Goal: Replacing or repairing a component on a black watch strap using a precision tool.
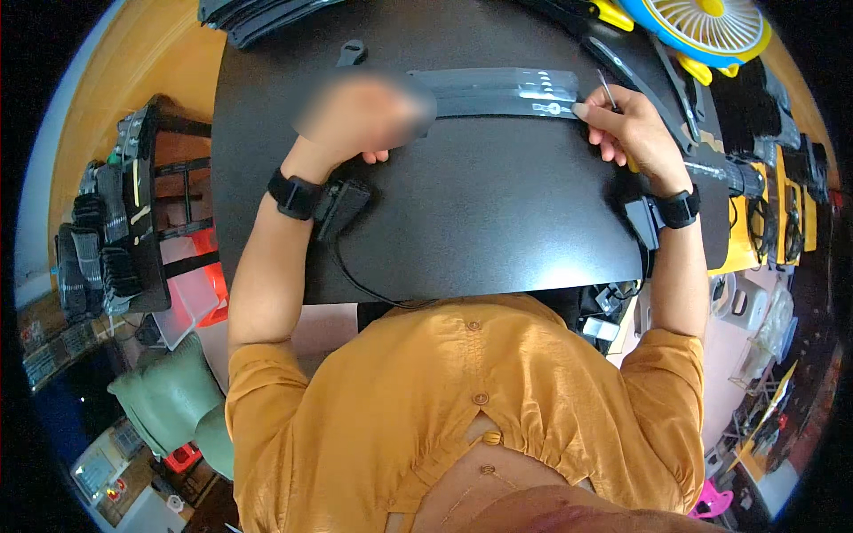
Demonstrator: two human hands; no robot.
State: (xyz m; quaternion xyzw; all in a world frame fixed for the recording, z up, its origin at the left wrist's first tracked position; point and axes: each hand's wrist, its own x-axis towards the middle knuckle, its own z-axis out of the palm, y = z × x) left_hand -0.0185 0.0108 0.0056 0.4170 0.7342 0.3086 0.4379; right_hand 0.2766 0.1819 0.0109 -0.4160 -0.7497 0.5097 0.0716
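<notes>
A long, flat dark strip, apparently in a glossy clear sleeve with white markings at its right end, lies across the far part of the table. My left hand is at the strip's left end; blur covers most of it, but the fingertips showing below are curled. At the other end, my right hand pinches the strip's near corner with the thumb. A slim, metal-tipped tool sticks up between the fingers of that same hand. Part of its handle is hidden in the palm.
On the dark table, a black flat piece with a hole lies beyond my left hand. A blue-and-yellow fan stands far right, near long dark strips. Stacked black pieces sit far left. A cable runs from my left wrist.
</notes>
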